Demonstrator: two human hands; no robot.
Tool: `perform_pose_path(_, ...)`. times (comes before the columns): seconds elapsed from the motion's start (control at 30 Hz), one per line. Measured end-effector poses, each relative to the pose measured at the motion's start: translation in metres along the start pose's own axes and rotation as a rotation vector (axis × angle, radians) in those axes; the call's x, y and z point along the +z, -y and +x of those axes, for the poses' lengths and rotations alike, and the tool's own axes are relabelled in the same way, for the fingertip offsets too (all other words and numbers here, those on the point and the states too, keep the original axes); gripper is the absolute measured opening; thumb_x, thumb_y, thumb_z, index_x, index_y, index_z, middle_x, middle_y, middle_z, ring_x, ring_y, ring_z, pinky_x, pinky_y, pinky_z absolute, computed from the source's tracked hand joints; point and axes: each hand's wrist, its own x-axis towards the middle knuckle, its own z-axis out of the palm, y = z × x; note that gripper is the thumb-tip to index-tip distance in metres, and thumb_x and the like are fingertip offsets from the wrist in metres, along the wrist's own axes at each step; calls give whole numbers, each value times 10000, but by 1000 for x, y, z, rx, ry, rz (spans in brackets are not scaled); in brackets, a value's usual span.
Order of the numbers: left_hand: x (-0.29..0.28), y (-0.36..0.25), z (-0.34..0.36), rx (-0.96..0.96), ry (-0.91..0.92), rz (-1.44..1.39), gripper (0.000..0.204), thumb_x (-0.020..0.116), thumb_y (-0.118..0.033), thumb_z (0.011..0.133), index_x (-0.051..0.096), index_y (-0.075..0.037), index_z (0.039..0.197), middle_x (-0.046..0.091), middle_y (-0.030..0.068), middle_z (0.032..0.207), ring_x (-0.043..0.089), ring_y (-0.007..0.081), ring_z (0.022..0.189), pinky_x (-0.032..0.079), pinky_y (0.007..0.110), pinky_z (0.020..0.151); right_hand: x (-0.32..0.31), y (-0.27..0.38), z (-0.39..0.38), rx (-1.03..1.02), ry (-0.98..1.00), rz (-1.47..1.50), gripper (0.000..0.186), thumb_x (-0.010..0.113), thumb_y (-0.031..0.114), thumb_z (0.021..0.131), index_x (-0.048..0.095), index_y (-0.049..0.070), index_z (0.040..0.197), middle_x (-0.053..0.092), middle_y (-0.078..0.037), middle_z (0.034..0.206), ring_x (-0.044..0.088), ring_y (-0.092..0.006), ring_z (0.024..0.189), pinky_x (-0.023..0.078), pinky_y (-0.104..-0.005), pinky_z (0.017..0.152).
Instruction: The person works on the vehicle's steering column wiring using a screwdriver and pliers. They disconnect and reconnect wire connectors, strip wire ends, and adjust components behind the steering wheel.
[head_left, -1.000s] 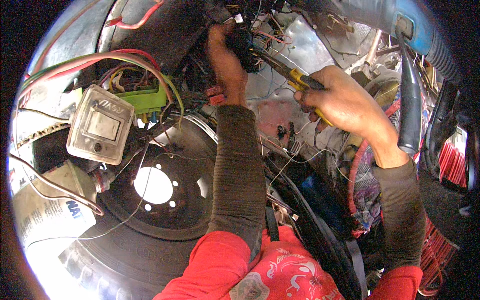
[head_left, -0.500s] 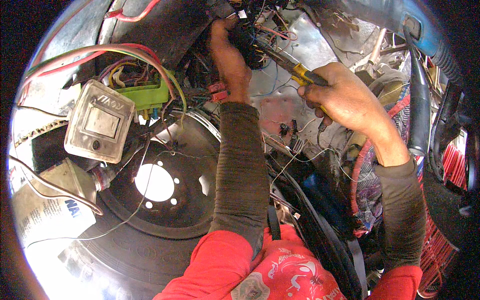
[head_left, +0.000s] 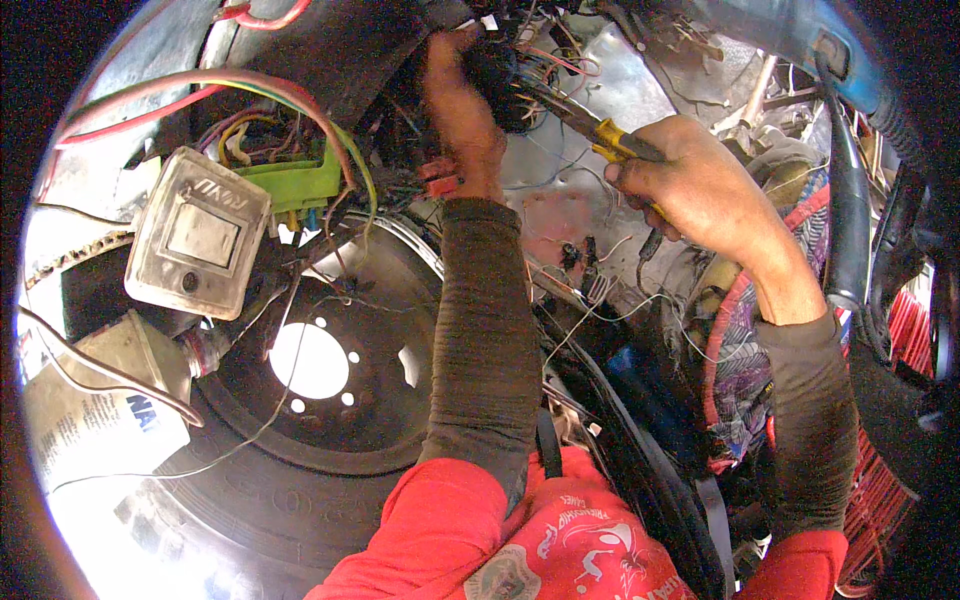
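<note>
My right hand (head_left: pixel 690 190) is closed around pliers (head_left: pixel 612 140) with yellow and black handles. Their long metal jaws point up and left toward a dark bundle of wiring (head_left: pixel 495 85), where the tips are hard to make out. My left hand (head_left: pixel 460 110) reaches up on the left side of that bundle. Its fingers are hidden among the dark parts at the top. Thin loose wires (head_left: pixel 560 62) spread out right of the bundle, close to the jaws. A red connector (head_left: pixel 437 178) sits beside my left wrist.
On the left are a dirty plastic box (head_left: pixel 200 235), a green fuse holder (head_left: pixel 290 190) with cables, and a white plastic bottle (head_left: pixel 105 410). A tyre with its rim (head_left: pixel 300 450) lies below them. A black tube (head_left: pixel 847 210) and patterned cloth (head_left: pixel 735 350) are at right.
The pliers and my right hand have shifted slightly, with the pliers still gripped. My left hand stays at the wiring bundle. The view has moved a little.
</note>
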Motion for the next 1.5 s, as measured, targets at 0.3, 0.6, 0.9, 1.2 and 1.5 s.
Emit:
perform_pose_path(0.3,-16,4,3,206,169,526,301,627,-330,946,718,-71,1068,683,105,1072,605,227,999,483,371,908,1,2,-4,-84,-97,-373,318,660,230,894,648,-78,815,571,-145,571,582,-252,509,444,-426,547)
perform_pose_path(0.6,-20,5,2,44,232,246,396,577,-401,994,683,-55,1153,675,66,1055,624,190,950,506,348,853,-3,4,-2,35,-139,-277,298,663,206,870,651,-89,823,590,-239,620,639,-371,596,470,-486,619)
perform_pose_path(0.9,-18,0,5,-120,293,-56,482,529,-465,1039,651,-38,1227,666,27,1042,640,161,909,525,327,803,-8,60,-13,202,-113,-93,278,654,181,875,652,-95,914,611,-172,633,633,-283,550,484,-432,547)
perform_pose_path(1.2,-4,-1,6,-182,142,-203,499,480,-488,1060,654,-47,1215,669,43,1042,649,181,903,532,354,786,10,13,2,122,-88,-108,250,615,174,915,622,-76,902,564,-67,562,567,-164,459,445,-351,435)
perform_pose_path(1.5,-1,-1,9,-253,24,-279,489,505,-498,1042,667,-54,1170,664,30,933,640,192,832,525,348,752,18,7,0,153,-109,-23,303,616,198,929,604,-43,744,556,-62,536,544,-161,425,422,-340,420)
